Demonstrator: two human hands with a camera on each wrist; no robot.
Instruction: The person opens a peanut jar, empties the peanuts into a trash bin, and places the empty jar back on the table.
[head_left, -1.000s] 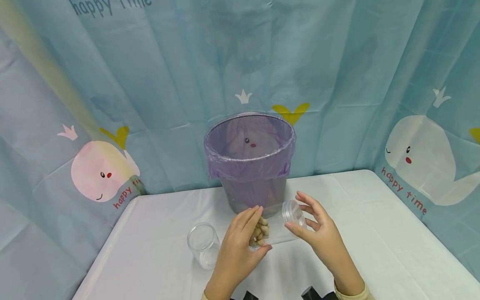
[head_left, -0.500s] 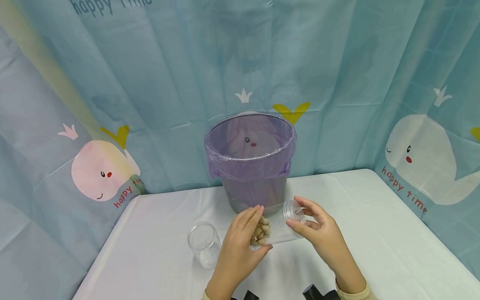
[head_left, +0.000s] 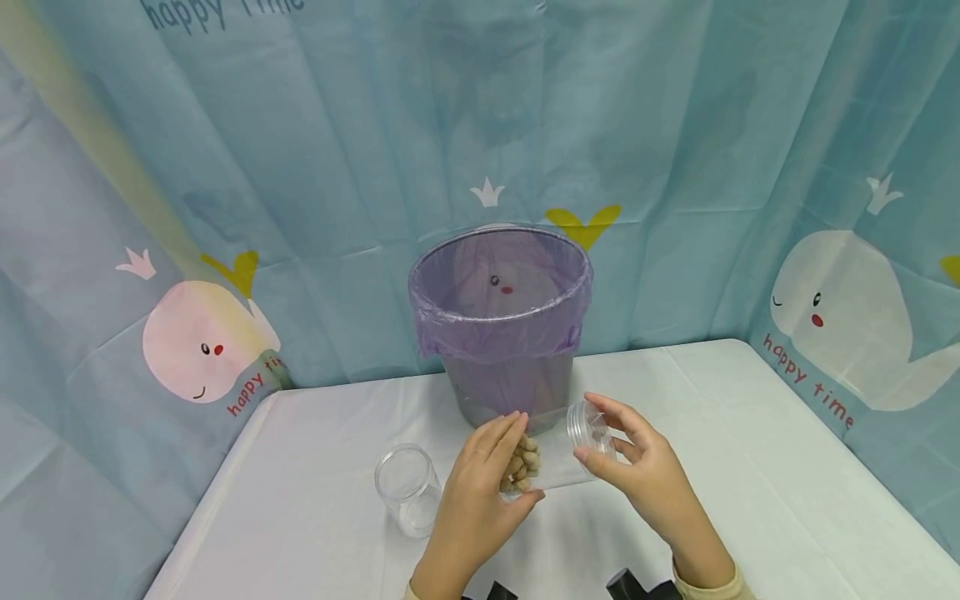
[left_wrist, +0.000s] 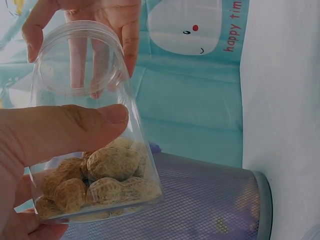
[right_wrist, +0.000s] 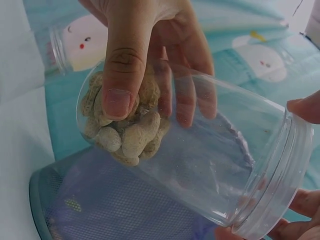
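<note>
A clear jar (head_left: 557, 462) lies tilted above the table with unshelled peanuts (head_left: 523, 463) gathered at its base end. My left hand (head_left: 478, 492) holds that end, the thumb crossing the jar wall in the left wrist view. At the other end is a clear ridged lid (right_wrist: 277, 185), and my right hand (head_left: 647, 467) grips its rim between thumb and fingers. Through the clear plastic, right-hand fingers (left_wrist: 77, 65) show behind the lid in the left wrist view. Left of my left hand, a second clear jar (head_left: 408, 492) stands upright on the table.
Behind the hands stands a mesh waste bin (head_left: 517, 383) lined with a purple bag (head_left: 498, 333). White cloth covers the table (head_left: 300, 500). A blue curtain (head_left: 337, 183) with printed whales hangs behind it and at both sides.
My right hand's fingers have drawn in closer around the lid, and that hand has shifted slightly. The left hand and the peanuts have stayed nearly still.
</note>
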